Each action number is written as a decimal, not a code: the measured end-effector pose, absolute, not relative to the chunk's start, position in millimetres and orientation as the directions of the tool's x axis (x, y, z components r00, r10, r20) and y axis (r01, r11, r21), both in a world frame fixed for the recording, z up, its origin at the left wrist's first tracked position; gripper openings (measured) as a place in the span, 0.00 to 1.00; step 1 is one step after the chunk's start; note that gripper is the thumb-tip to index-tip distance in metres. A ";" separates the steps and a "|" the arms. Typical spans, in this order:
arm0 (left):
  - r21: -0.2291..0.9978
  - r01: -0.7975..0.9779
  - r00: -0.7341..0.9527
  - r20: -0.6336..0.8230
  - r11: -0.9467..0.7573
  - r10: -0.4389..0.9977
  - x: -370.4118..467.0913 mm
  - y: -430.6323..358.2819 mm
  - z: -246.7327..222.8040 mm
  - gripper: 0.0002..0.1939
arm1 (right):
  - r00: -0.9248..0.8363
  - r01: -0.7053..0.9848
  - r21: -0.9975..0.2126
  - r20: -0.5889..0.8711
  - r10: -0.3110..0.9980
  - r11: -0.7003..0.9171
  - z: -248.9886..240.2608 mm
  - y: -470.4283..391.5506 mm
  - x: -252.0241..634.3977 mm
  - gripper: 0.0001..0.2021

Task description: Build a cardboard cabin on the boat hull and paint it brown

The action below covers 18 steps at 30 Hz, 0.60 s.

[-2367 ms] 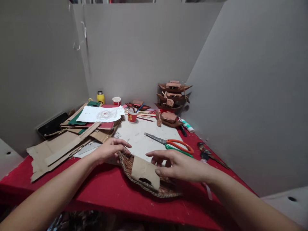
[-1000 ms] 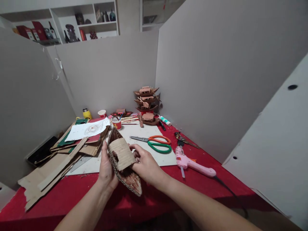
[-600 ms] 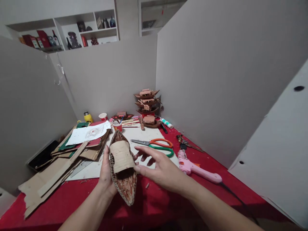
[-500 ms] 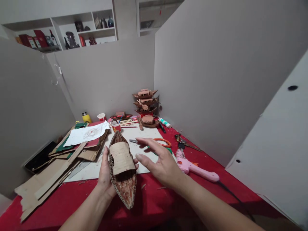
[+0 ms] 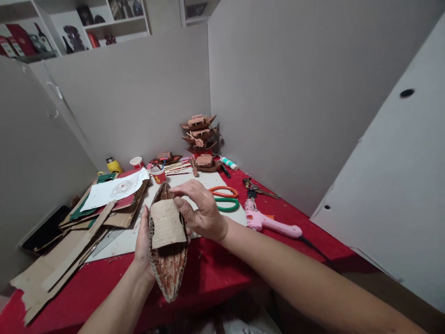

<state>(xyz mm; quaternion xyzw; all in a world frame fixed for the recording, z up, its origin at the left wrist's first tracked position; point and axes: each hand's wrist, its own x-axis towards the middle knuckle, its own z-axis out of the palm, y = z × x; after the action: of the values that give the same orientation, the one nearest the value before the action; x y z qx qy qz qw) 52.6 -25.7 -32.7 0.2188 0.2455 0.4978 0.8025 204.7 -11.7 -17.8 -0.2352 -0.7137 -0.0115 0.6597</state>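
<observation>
A small cardboard boat [image 5: 170, 271] with a reddish-brown inside lies lengthwise in my left hand [image 5: 143, 248], whose fingers wrap under it. A curved tan cardboard cover [image 5: 167, 223] spans the boat's middle. My right hand [image 5: 200, 208] is at the far right side of the boat, thumb and forefinger bent close to the cover's upper right corner. Its fingers are slightly apart, and I see nothing between them.
Scissors with orange and green handles [image 5: 227, 204] lie right of the hands, beside a pink glue gun [image 5: 273, 225]. Cardboard pieces [image 5: 74, 246] and a drawing [image 5: 114, 188] lie left. Stacked finished boats [image 5: 199, 134], a red cup [image 5: 158, 175] and sticks [image 5: 179, 168] stand or lie behind.
My right hand has moved left, from beside the boat to the far edge of its cover. The whole view has shifted, so the table's things appear further left and higher.
</observation>
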 end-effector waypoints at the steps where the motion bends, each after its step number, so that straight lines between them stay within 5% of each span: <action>1: 0.609 -0.678 0.396 -0.169 0.411 0.903 51.3 -24.9 -32.8 0.26 | -0.024 0.354 -0.275 0.953 0.303 0.894 -17.2 -14.9 208.5 0.07; 4: 0.624 -0.648 0.436 -0.165 0.436 0.884 47.1 -23.5 -31.8 0.30 | -0.090 0.380 -0.241 0.951 0.294 0.893 -14.3 -30.9 221.0 0.04; 11: 0.587 -0.690 0.365 -0.222 0.423 0.904 47.9 -24.5 -25.8 0.31 | -0.209 0.467 -0.426 0.799 0.564 0.775 -25.2 -75.3 221.3 0.05; 18: 0.640 -0.692 0.278 -0.193 0.335 0.941 54.9 -27.5 -26.2 0.32 | -0.249 0.780 -0.218 0.751 0.611 0.587 -32.5 -84.6 208.0 0.03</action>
<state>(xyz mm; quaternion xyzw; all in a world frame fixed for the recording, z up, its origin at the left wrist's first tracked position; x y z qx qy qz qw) 54.9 -27.5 -26.2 0.2228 0.2799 0.5318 0.7676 208.0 -84.6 -32.5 -0.4436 -0.7841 -0.0997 0.4225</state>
